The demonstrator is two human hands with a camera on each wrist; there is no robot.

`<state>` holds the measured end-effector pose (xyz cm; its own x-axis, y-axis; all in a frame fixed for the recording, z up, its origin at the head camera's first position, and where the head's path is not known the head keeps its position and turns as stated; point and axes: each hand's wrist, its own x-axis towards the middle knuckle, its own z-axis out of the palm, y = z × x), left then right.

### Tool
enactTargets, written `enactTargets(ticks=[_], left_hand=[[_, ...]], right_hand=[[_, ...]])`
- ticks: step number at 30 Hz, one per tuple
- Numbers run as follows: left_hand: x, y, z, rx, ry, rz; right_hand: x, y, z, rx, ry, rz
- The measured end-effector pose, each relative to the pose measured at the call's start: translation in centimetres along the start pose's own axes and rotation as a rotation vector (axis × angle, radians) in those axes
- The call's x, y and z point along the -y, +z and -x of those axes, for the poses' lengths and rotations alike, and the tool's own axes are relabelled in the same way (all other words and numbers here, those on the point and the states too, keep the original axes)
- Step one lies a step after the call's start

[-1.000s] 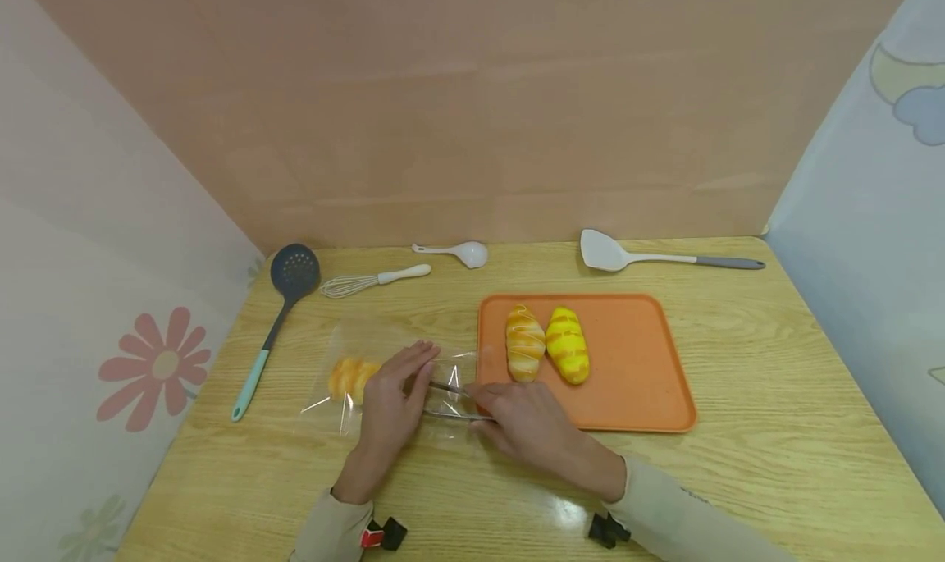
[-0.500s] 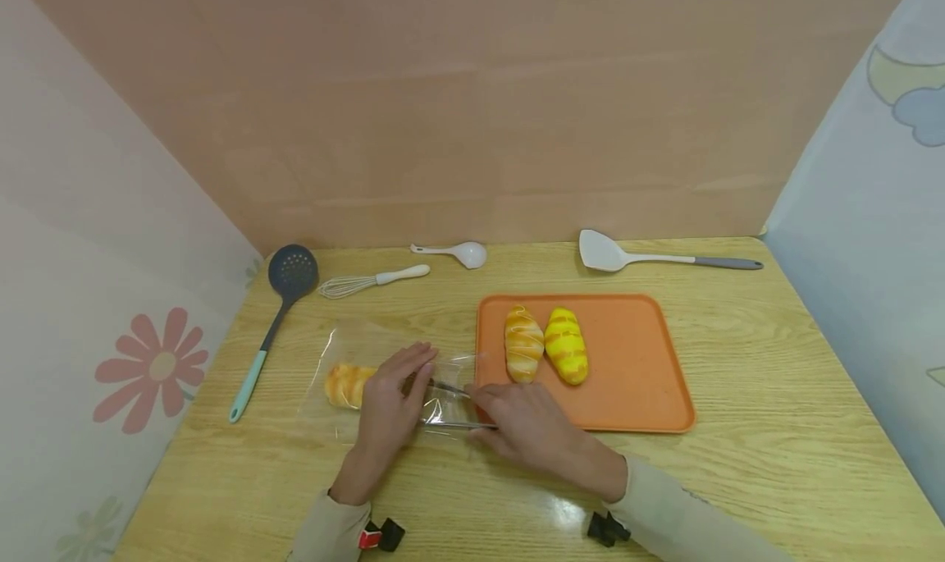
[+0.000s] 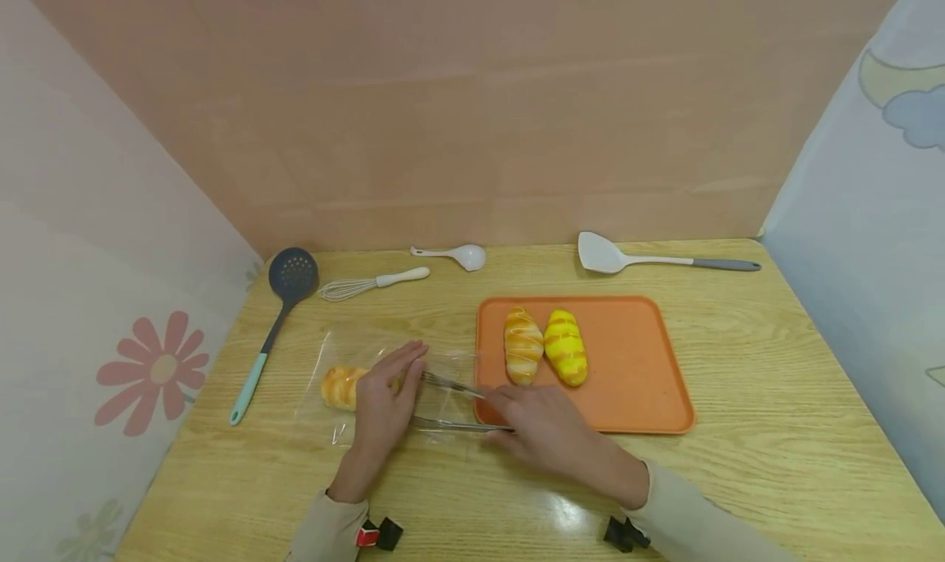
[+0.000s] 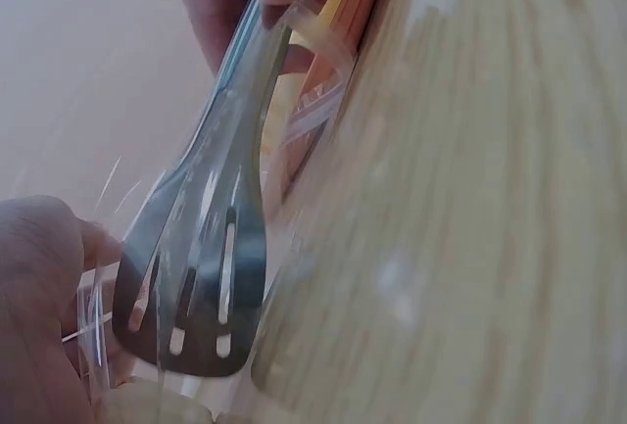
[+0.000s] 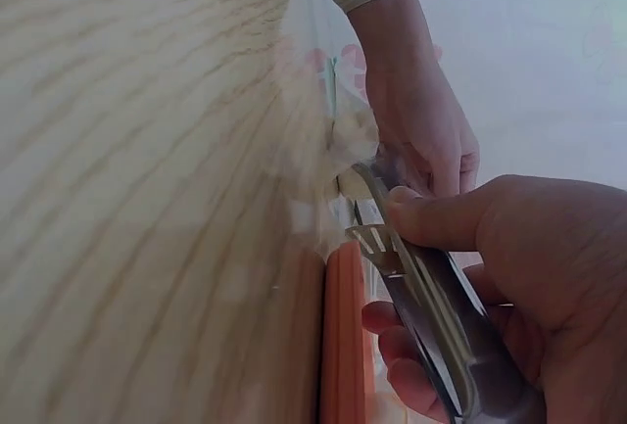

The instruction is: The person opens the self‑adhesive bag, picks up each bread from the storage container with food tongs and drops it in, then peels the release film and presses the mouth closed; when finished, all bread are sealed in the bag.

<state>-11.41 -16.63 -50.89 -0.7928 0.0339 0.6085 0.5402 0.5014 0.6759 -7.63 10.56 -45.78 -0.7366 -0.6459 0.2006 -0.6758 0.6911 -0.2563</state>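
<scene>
Right hand (image 3: 550, 427) is grasping metal tongs (image 3: 467, 426), thumb on one arm, fingers on the other; the two arms are standing apart, pointing left toward the bag. Left hand (image 3: 384, 402) is pinching the clear bag (image 3: 358, 344) near its middle, thumb and fingers on the film. Bag is lying flat on the desk (image 3: 760, 357), left of the tray (image 3: 635, 365), its right end nearly meeting the tray's left rim, so the gap there is running tight. Bagged bread (image 3: 342, 387) is sitting at the left end, partly hidden by the left hand; can't tell if the tongs are touching it. Most room is opening right of the tray, out to the desk's right edge; a narrower strip is running along the front. Skimmer (image 3: 294, 275), whisk (image 3: 376, 283), spoon (image 3: 468, 257) and spatula (image 3: 600, 253) are lining the left and back edges. Tong heads are showing long slots and rounded ends, smooth and shiny; film is creasing and glinting. Tray is orange, round-cornered, carrying a tan bread (image 3: 523, 346) with white squiggles beside a yellow bread (image 3: 566, 349), both ridged ovals. Desk is showing wood grain.
</scene>
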Motion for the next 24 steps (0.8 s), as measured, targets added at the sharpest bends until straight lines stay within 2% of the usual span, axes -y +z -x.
enactTargets(ticks=[5, 12, 16, 24], left_hand=[[-1.3, -0.2, -0.5, 0.008, -0.062, -0.037], [-1.2, -0.1, -0.6, -0.045, -0.087, 0.0], [-1.6, -0.2, -0.8, -0.055, -0.125, 0.009], [-1.3, -0.3, -0.9, -0.077, -0.143, 0.031]], right_hand=[[-0.5, -0.3, 1.1, 0.009, 0.038, -0.013], [-1.0, -1.7, 2.5, 0.004, 0.082, -0.025], [-1.5, -2.5, 3.5, -0.003, 0.114, -0.029], [-2.7, -3.8, 5.3, -0.106, 0.206, -0.044]])
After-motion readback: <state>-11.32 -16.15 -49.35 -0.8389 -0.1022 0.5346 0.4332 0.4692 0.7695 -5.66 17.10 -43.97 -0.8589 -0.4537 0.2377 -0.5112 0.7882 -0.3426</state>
